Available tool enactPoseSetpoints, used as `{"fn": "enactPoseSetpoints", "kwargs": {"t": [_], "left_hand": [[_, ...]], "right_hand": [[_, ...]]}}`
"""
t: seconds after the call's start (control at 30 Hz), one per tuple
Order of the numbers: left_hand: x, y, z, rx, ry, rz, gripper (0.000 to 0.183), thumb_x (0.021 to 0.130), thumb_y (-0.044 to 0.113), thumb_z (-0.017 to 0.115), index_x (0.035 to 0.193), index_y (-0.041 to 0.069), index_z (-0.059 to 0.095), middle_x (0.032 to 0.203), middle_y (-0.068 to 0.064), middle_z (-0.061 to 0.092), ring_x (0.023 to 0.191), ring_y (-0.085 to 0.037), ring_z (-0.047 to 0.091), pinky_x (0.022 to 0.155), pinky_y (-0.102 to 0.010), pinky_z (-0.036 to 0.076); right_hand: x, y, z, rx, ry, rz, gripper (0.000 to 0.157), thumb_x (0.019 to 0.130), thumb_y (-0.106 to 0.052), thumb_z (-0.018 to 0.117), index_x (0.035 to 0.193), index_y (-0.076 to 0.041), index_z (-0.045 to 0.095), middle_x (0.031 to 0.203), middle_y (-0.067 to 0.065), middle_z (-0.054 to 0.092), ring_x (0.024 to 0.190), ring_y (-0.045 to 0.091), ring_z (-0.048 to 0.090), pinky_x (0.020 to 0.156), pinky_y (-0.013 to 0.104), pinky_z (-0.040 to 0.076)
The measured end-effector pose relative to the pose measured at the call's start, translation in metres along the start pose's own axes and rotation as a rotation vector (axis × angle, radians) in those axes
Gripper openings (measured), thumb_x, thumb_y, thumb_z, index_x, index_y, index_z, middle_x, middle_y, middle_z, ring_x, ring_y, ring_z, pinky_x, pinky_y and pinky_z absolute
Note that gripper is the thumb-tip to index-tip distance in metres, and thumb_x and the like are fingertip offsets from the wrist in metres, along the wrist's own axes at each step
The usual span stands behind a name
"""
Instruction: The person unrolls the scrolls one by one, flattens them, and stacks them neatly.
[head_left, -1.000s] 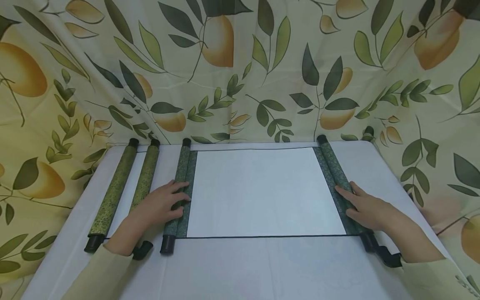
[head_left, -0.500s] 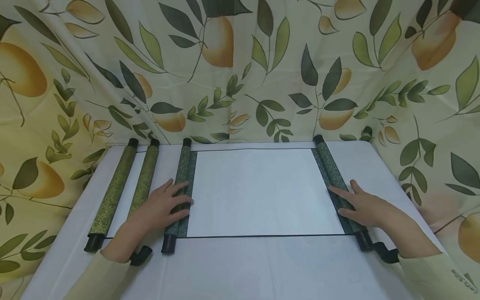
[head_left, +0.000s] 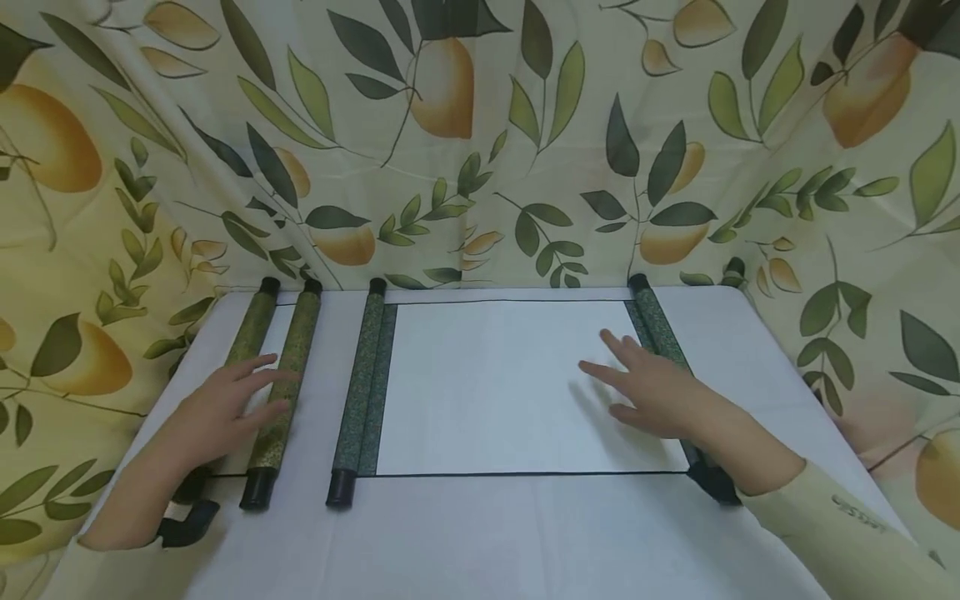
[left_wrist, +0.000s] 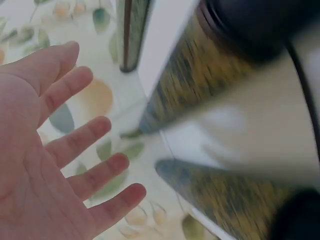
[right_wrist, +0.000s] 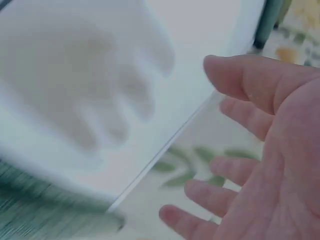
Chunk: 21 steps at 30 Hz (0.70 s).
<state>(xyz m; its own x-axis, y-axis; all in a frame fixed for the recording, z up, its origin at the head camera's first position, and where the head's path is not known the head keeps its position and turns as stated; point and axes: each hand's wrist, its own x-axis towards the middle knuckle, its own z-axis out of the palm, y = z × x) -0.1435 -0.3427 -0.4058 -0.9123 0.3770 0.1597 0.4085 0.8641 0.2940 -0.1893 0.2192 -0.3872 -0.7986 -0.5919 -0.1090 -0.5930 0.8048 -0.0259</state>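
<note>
A scroll with dark green rollers lies partly unrolled on the table, its blank white sheet (head_left: pixel 502 392) between a left roller (head_left: pixel 360 392) and a right roller (head_left: pixel 660 325). My right hand (head_left: pixel 660 392) hovers over the sheet's right side with fingers spread, casting a shadow; it holds nothing. On the left lies a second scroll with yellow-green rollers, the outer roller (head_left: pixel 251 329) and the inner roller (head_left: pixel 288 392), a narrow white strip between them. Above these my left hand (head_left: pixel 213 412) is held with fingers extended, and the left wrist view shows its palm bare.
A white cloth covers the table (head_left: pixel 540 542). Behind it hangs a curtain (head_left: pixel 480 167) printed with fruit and leaves. Each wrist wears a black camera mount, the left mount (head_left: pixel 187 525) showing below the hand.
My left hand has left the green left roller and moved left over the yellow-green rollers. My right hand has come off the right roller and moved left over the sheet.
</note>
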Motion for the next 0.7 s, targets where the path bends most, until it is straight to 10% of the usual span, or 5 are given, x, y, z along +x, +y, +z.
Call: {"fn": "enactPoseSetpoints", "kwargs": {"t": [0.27, 0.4, 0.5, 0.7], "left_hand": [[-0.024, -0.033, -0.01, -0.122, 0.034, -0.08, 0.028, 0.102, 0.02, 0.058, 0.125, 0.006, 0.065, 0.14, -0.028, 0.05, 0.127, -0.054, 0.044, 0.094, -0.067, 0.038], [-0.029, -0.049, -0.006, -0.146, 0.08, -0.049, 0.026, 0.104, 0.012, 0.051, 0.126, 0.003, 0.063, 0.135, -0.028, 0.055, 0.124, -0.051, 0.048, 0.11, -0.03, 0.035], [-0.029, -0.06, -0.002, -0.156, 0.115, 0.003, 0.028, 0.1, -0.002, 0.051, 0.126, 0.001, 0.063, 0.129, -0.025, 0.061, 0.11, -0.034, 0.057, 0.092, -0.004, 0.027], [-0.025, -0.077, -0.001, -0.138, 0.171, 0.049, 0.039, 0.088, -0.022, 0.051, 0.12, -0.003, 0.065, 0.115, -0.022, 0.067, 0.079, -0.006, 0.05, 0.073, -0.009, 0.034]], "right_hand": [[0.075, -0.08, -0.007, 0.198, -0.034, -0.185, 0.052, 0.096, -0.02, 0.066, 0.146, -0.021, 0.052, 0.16, 0.014, 0.033, 0.136, 0.033, 0.049, 0.102, 0.051, 0.048], [0.119, -0.123, -0.009, 0.422, 0.005, -0.299, 0.041, 0.098, -0.015, 0.059, 0.139, -0.015, 0.058, 0.152, 0.01, 0.046, 0.135, 0.029, 0.05, 0.107, 0.048, 0.044], [0.149, -0.156, -0.008, 0.609, 0.046, -0.352, 0.037, 0.099, -0.012, 0.056, 0.135, -0.011, 0.059, 0.143, 0.008, 0.055, 0.129, 0.027, 0.055, 0.102, 0.041, 0.049], [0.192, -0.216, 0.002, 0.84, 0.056, -0.31, 0.032, 0.1, -0.014, 0.055, 0.131, -0.014, 0.063, 0.128, 0.004, 0.066, 0.101, 0.009, 0.066, 0.081, 0.019, 0.051]]}}
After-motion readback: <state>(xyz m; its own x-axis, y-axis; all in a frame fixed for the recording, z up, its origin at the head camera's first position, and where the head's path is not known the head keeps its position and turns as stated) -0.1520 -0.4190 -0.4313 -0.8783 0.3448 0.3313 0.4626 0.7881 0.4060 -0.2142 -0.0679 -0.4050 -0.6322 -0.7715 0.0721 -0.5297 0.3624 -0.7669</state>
